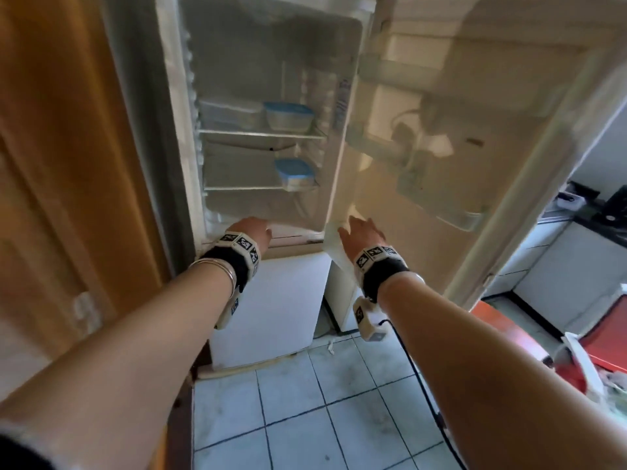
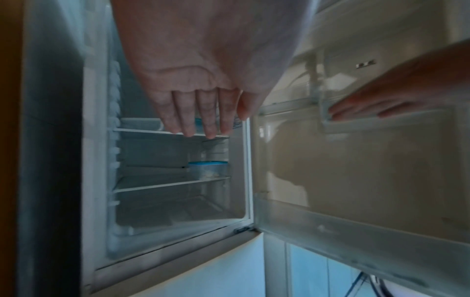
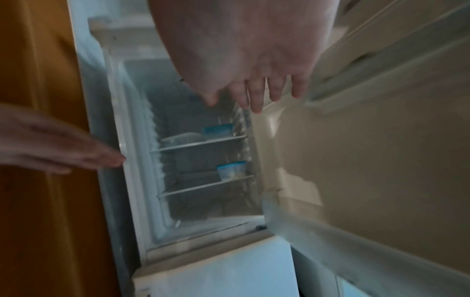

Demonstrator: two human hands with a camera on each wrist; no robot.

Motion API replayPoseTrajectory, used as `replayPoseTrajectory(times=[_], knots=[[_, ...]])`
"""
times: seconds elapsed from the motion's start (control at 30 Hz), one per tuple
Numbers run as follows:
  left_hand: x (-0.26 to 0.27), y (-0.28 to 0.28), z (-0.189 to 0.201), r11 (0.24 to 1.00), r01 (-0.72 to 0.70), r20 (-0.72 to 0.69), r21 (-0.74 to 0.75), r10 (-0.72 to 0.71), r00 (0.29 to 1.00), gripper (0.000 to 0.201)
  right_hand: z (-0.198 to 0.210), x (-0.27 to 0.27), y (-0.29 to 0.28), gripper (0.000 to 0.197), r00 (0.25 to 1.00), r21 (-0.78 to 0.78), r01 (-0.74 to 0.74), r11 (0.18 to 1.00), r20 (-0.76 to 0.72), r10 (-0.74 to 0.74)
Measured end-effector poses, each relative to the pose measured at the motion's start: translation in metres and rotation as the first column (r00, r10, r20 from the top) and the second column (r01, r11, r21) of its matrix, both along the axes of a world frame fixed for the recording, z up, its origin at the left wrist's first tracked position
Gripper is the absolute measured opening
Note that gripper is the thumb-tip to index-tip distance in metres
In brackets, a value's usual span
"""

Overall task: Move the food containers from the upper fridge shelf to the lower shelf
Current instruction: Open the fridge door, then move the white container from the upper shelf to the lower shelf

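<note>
Reaching with both hands toward the open fridge at frame centre, left hand (image 1: pixel 252 230) and right hand (image 1: pixel 363 232) both released, fingers straight, holding nothing. Still waiting on the upper shelf (image 1: pixel 261 134), centre of frame: a clear-lidded container (image 1: pixel 229 113) on the left and a blue-lidded container (image 1: pixel 288 116) just beside it on the right. Already sitting on the lower shelf (image 1: pixel 244 188), right end: another blue-lidded tub (image 1: pixel 294 173). Probably best lifting one container at a time, gripping both sides, clearing the shelf lip, then setting it left of the tub below, avoiding the open door (image 1: pixel 441 130) at right.
</note>
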State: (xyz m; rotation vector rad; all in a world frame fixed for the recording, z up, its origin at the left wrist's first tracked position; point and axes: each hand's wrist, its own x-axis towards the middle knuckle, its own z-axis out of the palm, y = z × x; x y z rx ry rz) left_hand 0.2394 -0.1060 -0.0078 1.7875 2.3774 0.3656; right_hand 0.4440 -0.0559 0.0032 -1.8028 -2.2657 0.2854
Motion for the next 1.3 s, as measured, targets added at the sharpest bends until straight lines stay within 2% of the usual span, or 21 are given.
replayPoseTrajectory(times=[0.17, 0.3, 0.5, 0.7, 0.83, 0.97, 1.1, 1.2, 1.3], knots=[[-0.058, -0.002, -0.013, 0.996, -0.055, 0.026, -0.071, 0.057, 0.998, 0.046, -0.032, -0.071, 0.007, 0.051, 0.987, -0.107, -0.081, 0.991, 0.130, 0.095], [-0.084, 0.012, -0.021, 0.990, -0.084, 0.035, -0.115, 0.089, 0.995, 0.045, -0.050, -0.115, 0.034, 0.057, 0.941, -0.162, -0.158, 0.974, 0.275, 0.199], [-0.110, 0.068, -0.025, 0.986, -0.106, 0.060, -0.129, 0.114, 0.992, 0.045, -0.054, -0.166, 0.094, 0.056, 0.909, -0.184, -0.246, 0.952, 0.298, 0.292], [-0.123, 0.158, -0.014, 0.979, -0.144, 0.043, -0.144, 0.152, 0.987, 0.044, -0.053, -0.200, 0.187, 0.057, 0.895, -0.185, -0.323, 0.928, 0.260, 0.363], [-0.129, 0.216, 0.008, 0.982, -0.149, -0.002, -0.114, 0.150, 0.989, 0.040, -0.035, -0.215, 0.243, 0.056, 0.882, -0.157, -0.371, 0.915, 0.250, 0.400], [-0.140, 0.261, 0.030, 0.984, -0.167, -0.037, -0.056, 0.166, 0.986, 0.039, -0.008, -0.238, 0.284, 0.051, 0.872, -0.051, -0.437, 0.898, 0.221, 0.437], [-0.159, 0.297, 0.060, 0.983, -0.181, -0.052, 0.030, 0.182, 0.982, 0.042, 0.026, -0.263, 0.317, 0.049, 0.863, 0.078, -0.501, 0.862, 0.124, 0.490], [-0.179, 0.325, 0.080, 0.970, -0.204, 0.002, 0.129, 0.206, 0.979, 0.040, 0.054, -0.282, 0.342, 0.041, 0.876, 0.170, -0.478, 0.862, 0.030, 0.481], [-0.203, 0.350, 0.095, 0.951, -0.236, 0.095, 0.201, 0.221, 0.971, 0.041, 0.075, -0.306, 0.367, 0.037, 0.889, 0.223, -0.450, 0.864, 0.021, 0.458]])
